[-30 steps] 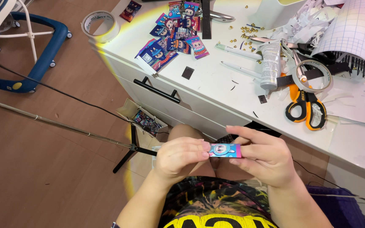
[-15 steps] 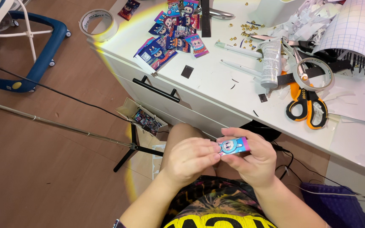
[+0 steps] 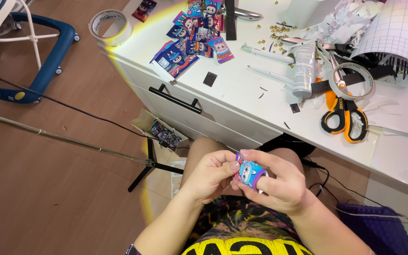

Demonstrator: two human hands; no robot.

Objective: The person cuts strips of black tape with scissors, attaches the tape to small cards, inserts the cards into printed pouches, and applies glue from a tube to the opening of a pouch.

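packet (image 3: 249,172) – part hidden by fingers | grid roll (image 3: 395,33) – cut off

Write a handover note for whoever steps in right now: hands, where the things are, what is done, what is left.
Left hand: fingertips pinch the left edge of the small colourful packet, held over the lap.
Right hand: grips the same packet from the right and below; the packet is bent into a curve.
More packets of the kind lie in a loose heap on the white desk; a few sit in an open cardboard box on the floor.
Orange-handled scissors, a tape roll and a grey tube lie on the desk.
Done: one packet in hand.
Left: the heap on the desk is untouched.
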